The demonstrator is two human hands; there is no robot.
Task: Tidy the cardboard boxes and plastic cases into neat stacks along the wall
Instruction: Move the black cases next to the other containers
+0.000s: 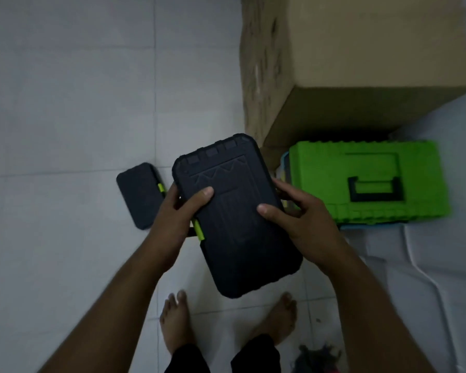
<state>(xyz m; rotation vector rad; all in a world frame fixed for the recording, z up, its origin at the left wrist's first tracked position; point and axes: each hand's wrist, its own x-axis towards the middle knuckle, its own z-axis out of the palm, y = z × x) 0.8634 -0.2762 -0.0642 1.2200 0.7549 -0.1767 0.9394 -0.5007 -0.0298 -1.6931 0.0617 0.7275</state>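
A small dark case [139, 195] is lying flat on the pale tiled floor [65, 117] at the left, with a green latch showing on its right edge. Just right of it, the left hand [172, 219] is gripping the left edge of a big dark case [237, 216], thumb pressing on the ribbed top and fingers curling underneath, right beside that case's green latch [198, 230]. The big dark case is being held in the air above the floor, tilted, with two bare feet [175, 319] standing below it. The right hand [299, 219] is clasping the opposite edge the same way, thumb lying on top and fingers wrapping round the side. Behind the hands, a large cardboard box [361, 63] is standing on the floor. In front of the box and just right of the right hand, a green case [369, 181] with a dark handle is sitting close against it, a pale blue edge showing beneath. A white surface [441, 251] is running along the far right.
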